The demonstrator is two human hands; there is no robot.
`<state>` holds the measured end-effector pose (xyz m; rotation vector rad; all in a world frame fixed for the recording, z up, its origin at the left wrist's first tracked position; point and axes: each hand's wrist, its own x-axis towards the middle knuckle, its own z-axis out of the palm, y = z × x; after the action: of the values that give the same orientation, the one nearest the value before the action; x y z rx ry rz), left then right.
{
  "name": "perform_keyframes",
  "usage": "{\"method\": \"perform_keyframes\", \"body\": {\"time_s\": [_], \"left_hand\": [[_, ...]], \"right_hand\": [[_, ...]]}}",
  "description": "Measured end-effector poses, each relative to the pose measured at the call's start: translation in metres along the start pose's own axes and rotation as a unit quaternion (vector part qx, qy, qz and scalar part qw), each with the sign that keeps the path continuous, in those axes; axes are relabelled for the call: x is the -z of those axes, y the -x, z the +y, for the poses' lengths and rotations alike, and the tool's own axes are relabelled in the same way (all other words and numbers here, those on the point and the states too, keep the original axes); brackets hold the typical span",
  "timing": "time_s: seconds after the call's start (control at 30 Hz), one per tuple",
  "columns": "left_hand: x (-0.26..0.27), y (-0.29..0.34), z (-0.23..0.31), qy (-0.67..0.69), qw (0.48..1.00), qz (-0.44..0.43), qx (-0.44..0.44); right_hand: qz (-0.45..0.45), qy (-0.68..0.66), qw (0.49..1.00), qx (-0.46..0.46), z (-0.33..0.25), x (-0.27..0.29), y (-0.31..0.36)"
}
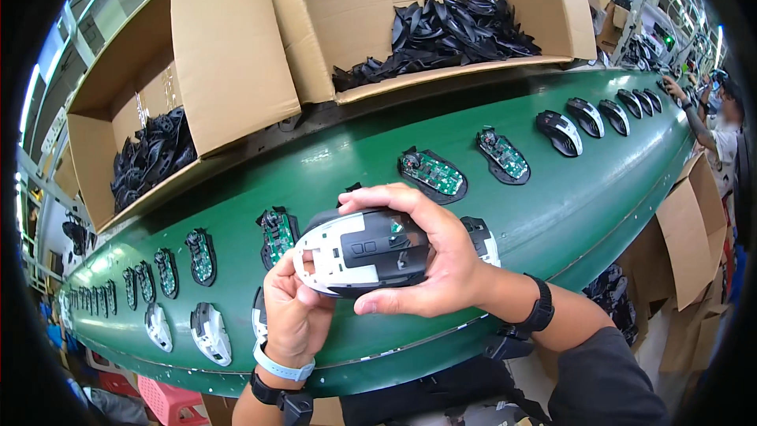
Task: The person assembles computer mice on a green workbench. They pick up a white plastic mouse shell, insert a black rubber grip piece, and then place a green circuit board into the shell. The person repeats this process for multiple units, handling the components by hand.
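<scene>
Over the green belt I hold a partly assembled computer mouse [371, 248], its white frame to the left and dark shell to the right. My right hand [445, 256] wraps its right end, thumb along the near side and fingers over the far side. At its white left end my left hand [296, 308] is closed, fingers and thumb against the edge. Behind my hands lies a mouse base with a green circuit board [277, 238], partly covered. Another white-and-black mouse piece [482, 241] shows beyond my right wrist.
Along the green conveyor belt [347, 162] lie several circuit-board bases [432, 173], white mouse shells [210, 333] and black-and-white mice [560, 132]. Cardboard boxes [236, 55] of black plastic parts [453, 31] stand behind it. Another person [717, 130] reaches to the belt's far right.
</scene>
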<state>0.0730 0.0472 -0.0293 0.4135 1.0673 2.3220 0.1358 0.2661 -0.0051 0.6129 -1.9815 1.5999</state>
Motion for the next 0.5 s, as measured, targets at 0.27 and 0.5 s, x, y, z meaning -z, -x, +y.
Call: {"method": "perform_keyframes", "body": {"time_s": [0.27,0.5], "left_hand": [[-0.014,0.005,0.0,-0.09,0.995,0.025,-0.038],[-0.014,0.013,0.004,0.001,1.0,0.017,0.013]], "right_hand": [[0.109,0.022,0.994,0.009,0.003,-0.02,0.006],[0.075,0.093,0.99,0.079,-0.014,-0.013,0.005]]}}
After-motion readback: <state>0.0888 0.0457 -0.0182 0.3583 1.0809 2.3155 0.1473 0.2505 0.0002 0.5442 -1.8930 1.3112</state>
